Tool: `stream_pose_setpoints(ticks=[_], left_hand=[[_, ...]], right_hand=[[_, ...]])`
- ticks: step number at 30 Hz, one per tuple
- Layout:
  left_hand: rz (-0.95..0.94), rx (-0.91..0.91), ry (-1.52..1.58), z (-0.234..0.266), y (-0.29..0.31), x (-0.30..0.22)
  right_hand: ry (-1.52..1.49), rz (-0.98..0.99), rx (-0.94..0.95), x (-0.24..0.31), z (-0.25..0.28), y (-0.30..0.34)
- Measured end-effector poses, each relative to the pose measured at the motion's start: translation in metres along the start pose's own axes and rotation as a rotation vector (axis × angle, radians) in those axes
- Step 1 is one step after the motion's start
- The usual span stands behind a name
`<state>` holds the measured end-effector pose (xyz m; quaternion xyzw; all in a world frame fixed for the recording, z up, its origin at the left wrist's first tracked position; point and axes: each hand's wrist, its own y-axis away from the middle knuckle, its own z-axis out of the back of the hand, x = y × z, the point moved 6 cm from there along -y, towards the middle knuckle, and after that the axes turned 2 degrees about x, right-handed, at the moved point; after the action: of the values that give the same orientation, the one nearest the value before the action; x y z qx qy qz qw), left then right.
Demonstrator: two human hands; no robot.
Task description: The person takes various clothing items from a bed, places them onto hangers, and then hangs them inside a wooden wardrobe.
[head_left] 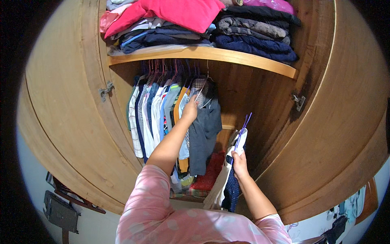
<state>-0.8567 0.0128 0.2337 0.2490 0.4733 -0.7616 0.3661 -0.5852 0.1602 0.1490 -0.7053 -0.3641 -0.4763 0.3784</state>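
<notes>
My left hand [190, 110] reaches into the wardrobe, its fingers closed on a pale wire hanger [200, 94] at the right end of a row of hanging clothes. A dark grey garment [203, 134] hangs from that hanger, folded over and looking like trousers. Lower and to the right, outside the row, my right hand [240, 162] is wrapped round clothes on purple hangers [245, 127]. A white garment [242, 140] and a navy dotted garment [231, 188] hang down from this grip. How many pieces are in it I cannot tell.
Several shirts [154, 110] hang close together at left. Above runs a wooden shelf [195, 53] with a bright pink cloth [174, 14] and folded dark clothes [256, 42]. Red fabric [209, 173] lies at the bottom. Wooden doors stand wide at left [61, 105] and right [337, 134].
</notes>
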Motion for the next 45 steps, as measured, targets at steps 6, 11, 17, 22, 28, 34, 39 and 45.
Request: stream_pose_setpoints(ticks=[6, 11, 17, 22, 28, 34, 39, 45], left_hand=[[-0.032, -0.012, 0.006, 0.005, 0.000, 0.004], [-0.035, 0.000, 0.137, -0.002, -0.003, 0.014], [-0.026, 0.005, 0.139, 0.007, 0.001, 0.014], [-0.037, 0.067, -0.207, 0.003, 0.017, -0.026], [-0.146, -0.026, -0.077, 0.008, 0.017, -0.020], [-0.199, -0.167, 0.092, 0.008, 0.002, 0.001], [-0.080, -0.111, 0.399, 0.004, 0.005, -0.003], [-0.060, -0.097, 0.371, 0.017, 0.012, -0.007]], right_hand=[[0.002, 0.012, 0.019, 0.007, -0.021, 0.002], [0.027, 0.011, 0.062, -0.007, -0.021, -0.003], [0.080, 0.022, 0.119, -0.021, -0.032, -0.010], [0.126, 0.040, 0.080, -0.018, -0.029, -0.011], [0.158, 0.097, 0.128, -0.007, -0.048, -0.023], [0.128, 0.224, 0.168, 0.032, -0.086, -0.062], [0.280, 0.340, 0.053, 0.070, -0.104, -0.090], [0.236, 0.382, -0.011, 0.067, -0.117, -0.130]])
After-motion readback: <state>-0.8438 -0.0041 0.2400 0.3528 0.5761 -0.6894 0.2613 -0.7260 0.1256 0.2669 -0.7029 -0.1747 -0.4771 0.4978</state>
